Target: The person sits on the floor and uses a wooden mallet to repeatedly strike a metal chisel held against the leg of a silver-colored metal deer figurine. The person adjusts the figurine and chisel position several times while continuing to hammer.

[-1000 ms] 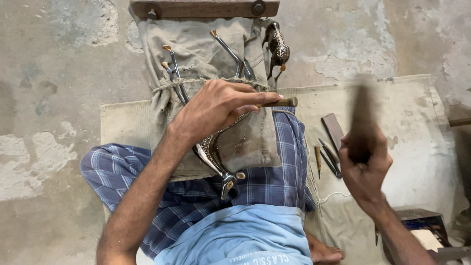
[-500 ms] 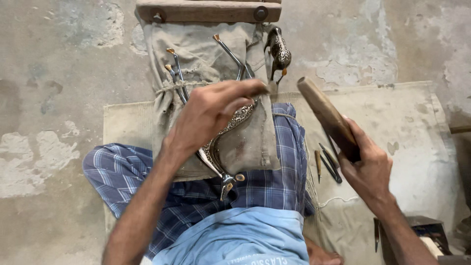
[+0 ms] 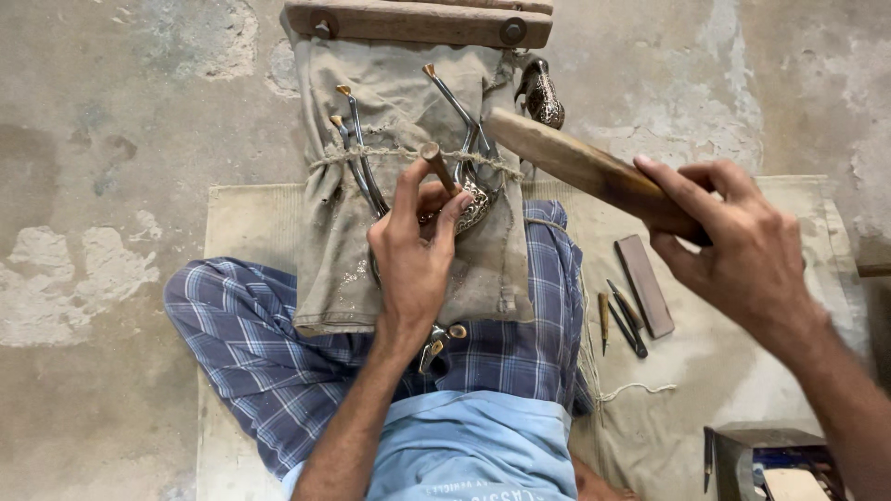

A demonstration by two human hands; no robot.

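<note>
**Wooden mallet poised over a hand-held punch**

Wood and metal meet over the cloth-wrapped block (image 3: 408, 186), the landmark for all that follows. It leans from a wooden bar (image 3: 418, 20) down onto the seated person's lap, which brings the work close under the eyes. A cord (image 3: 371, 156) lashed across the block pins several curved metal rods (image 3: 357, 148) against it, and they in turn press a small ornate metal piece (image 3: 475, 206) to the right half of the block — presumably so it cannot shift under blows. The left hand (image 3: 413, 250) rests on the block, fingers (image 3: 406, 190) pinched around a slim wooden-handled punch (image 3: 436, 165) whose tip appears to meet the piece. The right hand (image 3: 742, 246), fingers clenched, holds a wooden mallet (image 3: 585, 170) raised right of the block, its head just beside the punch's butt. Further right, on a pale mat (image 3: 705, 390), lie a flat sharpening stone (image 3: 646, 284) and spare small tools (image 3: 620, 320) — within reach. A bird-shaped metal figure (image 3: 541, 93) hangs at the block's upper right corner.
</note>
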